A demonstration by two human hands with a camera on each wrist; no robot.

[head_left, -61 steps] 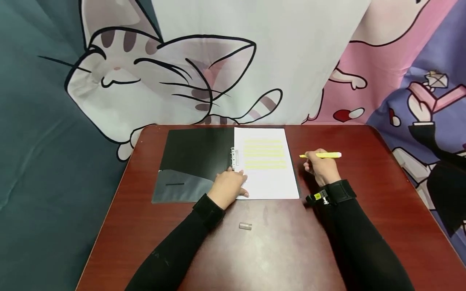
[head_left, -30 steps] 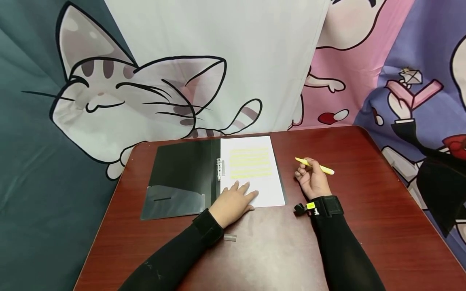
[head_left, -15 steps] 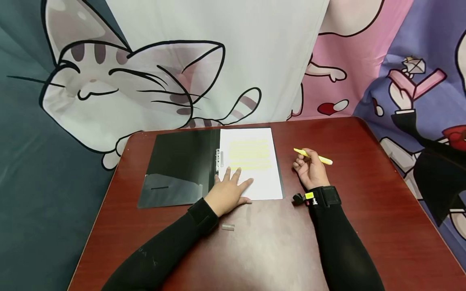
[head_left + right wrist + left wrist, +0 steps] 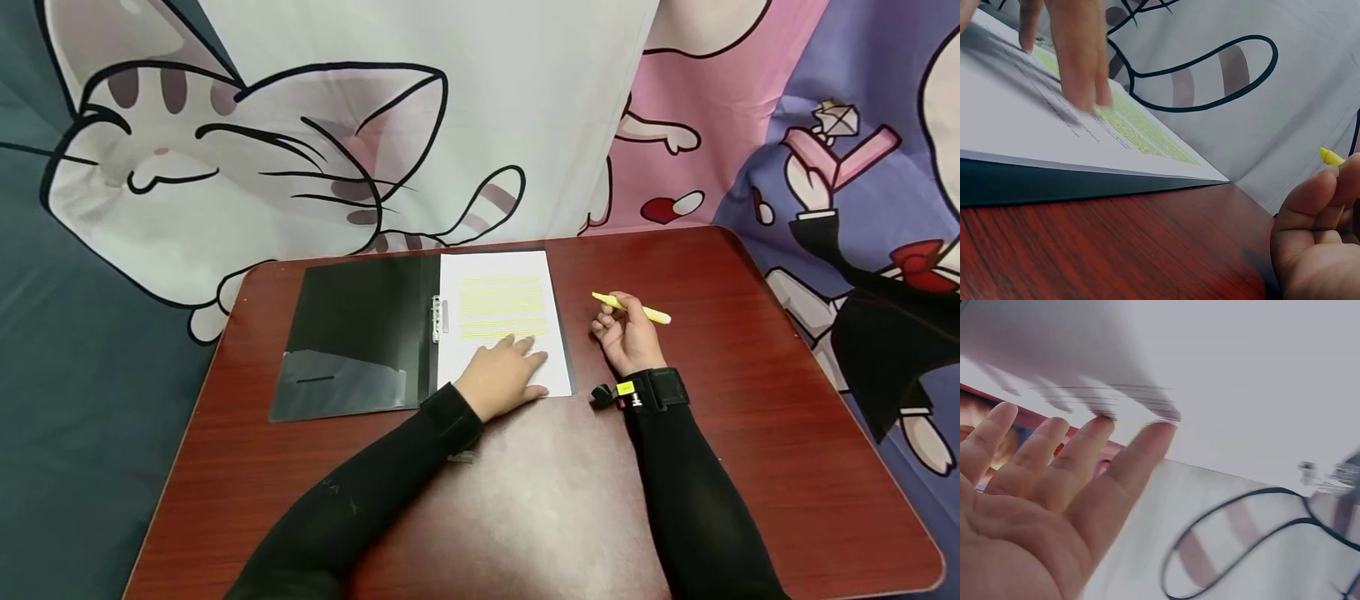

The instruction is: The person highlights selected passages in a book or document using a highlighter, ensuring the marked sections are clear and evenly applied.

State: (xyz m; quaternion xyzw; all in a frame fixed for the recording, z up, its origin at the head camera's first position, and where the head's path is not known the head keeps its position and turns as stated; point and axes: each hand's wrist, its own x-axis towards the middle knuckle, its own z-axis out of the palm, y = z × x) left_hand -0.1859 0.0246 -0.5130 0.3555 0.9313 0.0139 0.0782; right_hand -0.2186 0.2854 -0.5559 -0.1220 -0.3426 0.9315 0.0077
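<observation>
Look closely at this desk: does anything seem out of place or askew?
Only a small clear cap lies loose on the table, half hidden under the left sleeve, while the right hand holds the uncapped yellow highlighter.

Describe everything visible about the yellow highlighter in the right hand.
The yellow highlighter is a slim, plastic-looking stick, yellow along its whole length. It lies nearly level above the red-brown table, to the right of the white sheet and apart from it. The right hand grips it near the middle with curled fingers, both ends poking out. No cap shows on it. In the right wrist view only a yellow end shows above the fingers.
</observation>
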